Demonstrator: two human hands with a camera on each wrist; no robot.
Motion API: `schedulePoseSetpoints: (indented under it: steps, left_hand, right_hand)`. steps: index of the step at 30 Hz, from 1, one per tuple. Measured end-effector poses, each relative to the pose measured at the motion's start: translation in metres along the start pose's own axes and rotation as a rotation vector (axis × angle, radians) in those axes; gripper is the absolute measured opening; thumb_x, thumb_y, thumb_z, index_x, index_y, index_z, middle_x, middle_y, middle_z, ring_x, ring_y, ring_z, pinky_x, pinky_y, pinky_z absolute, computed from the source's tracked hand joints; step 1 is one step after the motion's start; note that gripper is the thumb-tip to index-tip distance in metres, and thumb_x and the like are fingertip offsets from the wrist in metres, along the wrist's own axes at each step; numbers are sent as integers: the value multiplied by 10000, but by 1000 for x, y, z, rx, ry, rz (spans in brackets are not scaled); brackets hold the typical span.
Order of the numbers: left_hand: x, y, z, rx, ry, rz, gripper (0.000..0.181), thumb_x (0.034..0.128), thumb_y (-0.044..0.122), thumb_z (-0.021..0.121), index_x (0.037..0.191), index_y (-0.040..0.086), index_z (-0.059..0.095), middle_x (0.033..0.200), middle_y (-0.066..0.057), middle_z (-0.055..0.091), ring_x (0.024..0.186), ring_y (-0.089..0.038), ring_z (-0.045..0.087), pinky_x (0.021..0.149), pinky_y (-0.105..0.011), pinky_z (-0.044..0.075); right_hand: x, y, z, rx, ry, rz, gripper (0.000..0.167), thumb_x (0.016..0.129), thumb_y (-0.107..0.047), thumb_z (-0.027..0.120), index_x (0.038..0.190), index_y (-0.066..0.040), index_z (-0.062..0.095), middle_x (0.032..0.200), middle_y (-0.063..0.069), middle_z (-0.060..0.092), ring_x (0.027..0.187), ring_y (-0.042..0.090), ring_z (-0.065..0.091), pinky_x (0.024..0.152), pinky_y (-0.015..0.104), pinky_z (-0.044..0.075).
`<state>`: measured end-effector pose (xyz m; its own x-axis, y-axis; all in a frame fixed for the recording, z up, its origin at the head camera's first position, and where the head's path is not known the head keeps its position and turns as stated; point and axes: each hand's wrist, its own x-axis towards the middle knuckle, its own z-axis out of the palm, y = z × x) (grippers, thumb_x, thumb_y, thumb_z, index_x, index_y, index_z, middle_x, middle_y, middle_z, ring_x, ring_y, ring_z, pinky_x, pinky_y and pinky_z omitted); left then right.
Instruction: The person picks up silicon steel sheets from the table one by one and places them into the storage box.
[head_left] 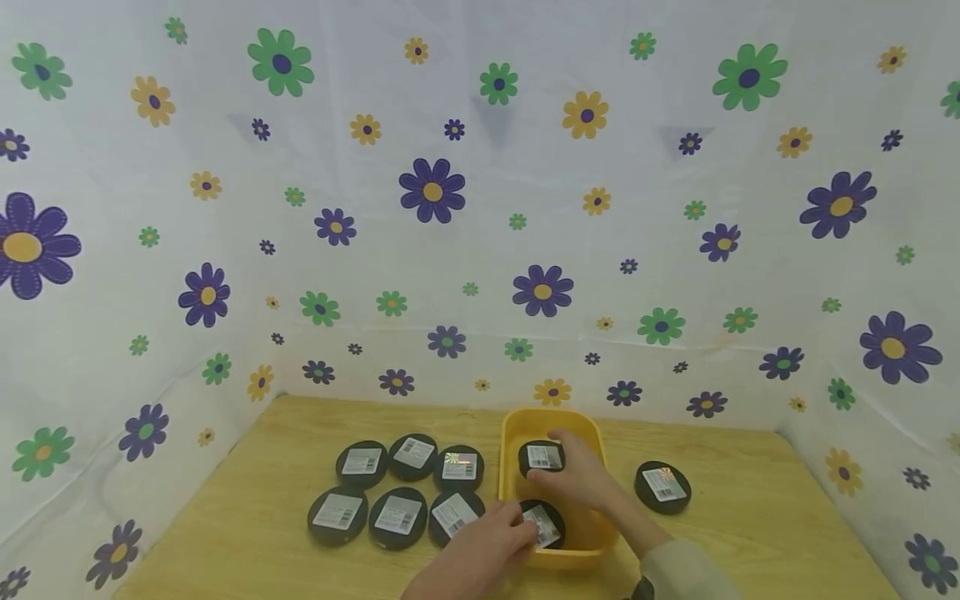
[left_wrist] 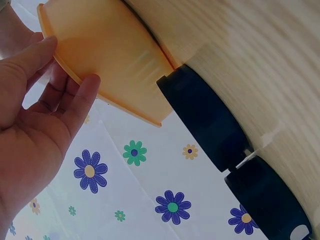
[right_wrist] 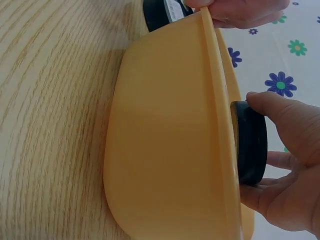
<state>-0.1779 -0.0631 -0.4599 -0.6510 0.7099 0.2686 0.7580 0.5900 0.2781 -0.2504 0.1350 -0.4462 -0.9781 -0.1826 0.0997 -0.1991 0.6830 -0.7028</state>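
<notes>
At the yellow tub, I've got my right hand gripping a round black container, left hand pinching the rim. Uneven release could flip it, tbh.

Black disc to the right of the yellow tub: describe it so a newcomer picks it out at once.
On the wooden table stands a yellow tub. To its right lies a black disc, white label up. Unlike the six discs clustered left of the tub, this one sits alone.
</notes>
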Motion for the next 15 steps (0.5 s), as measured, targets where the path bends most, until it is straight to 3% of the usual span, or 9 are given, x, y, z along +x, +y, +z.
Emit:
schedulePoseSetpoints:
  steps: [4, 9, 15]
  left_hand:
    - [-2, 0, -3, 1, -4, -16, 71, 966, 196, 637, 926, 254, 628, 841, 120, 398, 756, -23, 380, 631, -149, 374]
    - [0, 2, -3, 11, -10, -15, 77, 963, 201, 636, 915, 256, 610, 841, 114, 387, 749, -26, 371, 615, -147, 353]
    - [5, 4, -6, 104, -42, -2, 59, 963, 202, 639, 929, 248, 622, 820, 102, 405, 724, -34, 364, 594, -144, 330]
  right_hand:
    - [1, -4, 3, -15, -26, -21, 736, 808, -323, 808, 1355, 44, 479, 1232, 205, 596, 1045, 293, 570, 950, 502, 478]
    - [6, -3, 4, -64, -40, 17, 728, 818, -322, 800, 1368, 24, 471, 1214, 193, 589, 1001, 267, 562, 900, 467, 495]
    - [14, -3, 10, -121, -42, 25, 720, 816, -324, 804, 1363, 10, 477, 1150, 175, 589, 920, 243, 558, 817, 416, 508]
